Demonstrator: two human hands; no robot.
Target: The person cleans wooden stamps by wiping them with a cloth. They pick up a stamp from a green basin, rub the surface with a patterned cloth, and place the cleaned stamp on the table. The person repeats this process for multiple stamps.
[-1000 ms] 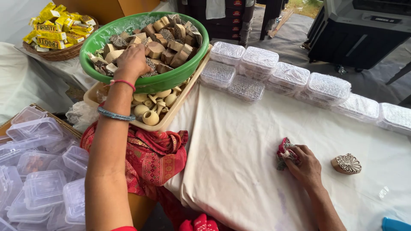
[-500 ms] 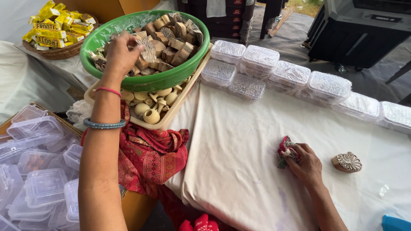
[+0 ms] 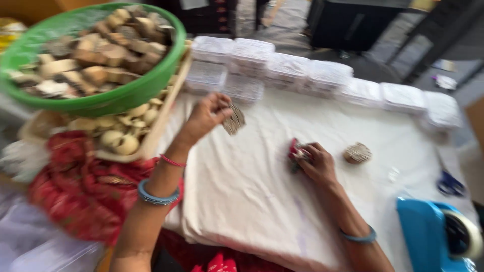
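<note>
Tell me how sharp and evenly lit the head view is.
Head view: motion blur smears everything, worst on the green plastic bowl of wooden blocks and the left hand; the right hand on the white cloth reads somewhat clearer; soft, even daylight, no harsh glare.

Motion blur smears the green basin (image 3: pixel 101 100); blue dispenser (image 3: pixel 433 236) cut off.

The single head-worn camera looks steeply down and forward, close over the white cloth-covered surface (image 3: pixel 262 201), its picture blurred.
</note>
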